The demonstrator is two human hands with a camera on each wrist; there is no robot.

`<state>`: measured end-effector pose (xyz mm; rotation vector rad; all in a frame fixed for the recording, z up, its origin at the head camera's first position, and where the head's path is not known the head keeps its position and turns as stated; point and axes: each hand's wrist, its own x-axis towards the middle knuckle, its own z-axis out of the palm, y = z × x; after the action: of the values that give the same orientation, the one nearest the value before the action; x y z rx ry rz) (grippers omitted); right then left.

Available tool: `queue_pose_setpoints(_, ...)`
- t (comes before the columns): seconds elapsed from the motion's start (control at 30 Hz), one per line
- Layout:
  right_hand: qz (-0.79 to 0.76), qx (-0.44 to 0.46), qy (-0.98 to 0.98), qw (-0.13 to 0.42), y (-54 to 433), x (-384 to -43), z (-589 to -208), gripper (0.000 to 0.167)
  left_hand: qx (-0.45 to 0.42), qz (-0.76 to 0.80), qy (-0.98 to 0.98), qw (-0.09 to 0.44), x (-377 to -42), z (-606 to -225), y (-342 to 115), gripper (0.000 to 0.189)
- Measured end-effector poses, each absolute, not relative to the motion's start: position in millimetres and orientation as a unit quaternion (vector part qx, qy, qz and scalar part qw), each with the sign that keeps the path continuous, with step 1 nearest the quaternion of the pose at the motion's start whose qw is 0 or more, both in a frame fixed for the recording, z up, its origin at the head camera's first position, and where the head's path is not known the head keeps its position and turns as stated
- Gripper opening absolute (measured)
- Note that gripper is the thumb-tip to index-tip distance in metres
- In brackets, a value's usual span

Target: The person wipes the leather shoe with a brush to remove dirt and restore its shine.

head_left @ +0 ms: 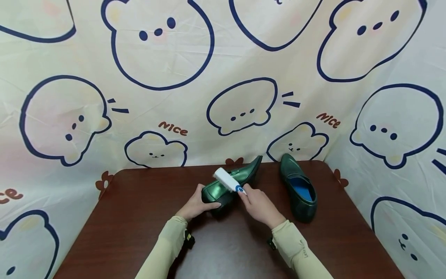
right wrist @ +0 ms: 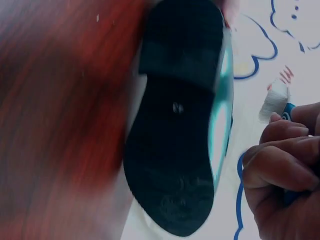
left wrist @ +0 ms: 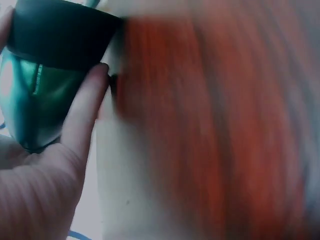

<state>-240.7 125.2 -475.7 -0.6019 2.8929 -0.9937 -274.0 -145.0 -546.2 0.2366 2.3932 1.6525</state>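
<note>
A shiny green loafer (head_left: 215, 190) is tilted on its side, its heel gripped by my left hand (head_left: 197, 203). In the left wrist view the thumb lies along the heel (left wrist: 60, 37) of the shoe. The dark sole (right wrist: 172, 125) faces the right wrist camera. My right hand (head_left: 259, 204) holds a white brush (head_left: 226, 179) by its handle. In the head view the brush lies across the upper side of the shoe; whether its bristles touch the leather I cannot tell. The bristles (right wrist: 275, 102) are pale in the right wrist view.
The matching green loafer (head_left: 299, 190), with a blue insole, stands upright to the right on the brown table (head_left: 139, 217). Behind the table hangs a pale cloth (head_left: 195, 151) printed with bear outlines, reaching round both sides.
</note>
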Motion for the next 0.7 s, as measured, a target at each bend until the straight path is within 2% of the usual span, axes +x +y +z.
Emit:
queue_pose_setpoints(0.37,-0.270,-0.246,0.931,-0.012,96.4,-241.3,-490.6,0.019,0.075,0.608,0.786,0.087,-273.4,-563.9,-141.2,0.077)
queue_pose_setpoints(0.6,-0.233,-0.264,0.936,-0.029,78.8,-236.3,-496.0,0.021,0.058,0.625,0.774,0.083,-270.9,-567.6,-140.8,0.111)
queue_pose_setpoints(0.7,-0.217,-0.271,0.936,-0.048,72.8,-234.1,-497.3,0.019,0.053,0.630,0.770,0.088,-269.6,-568.4,-140.7,0.117)
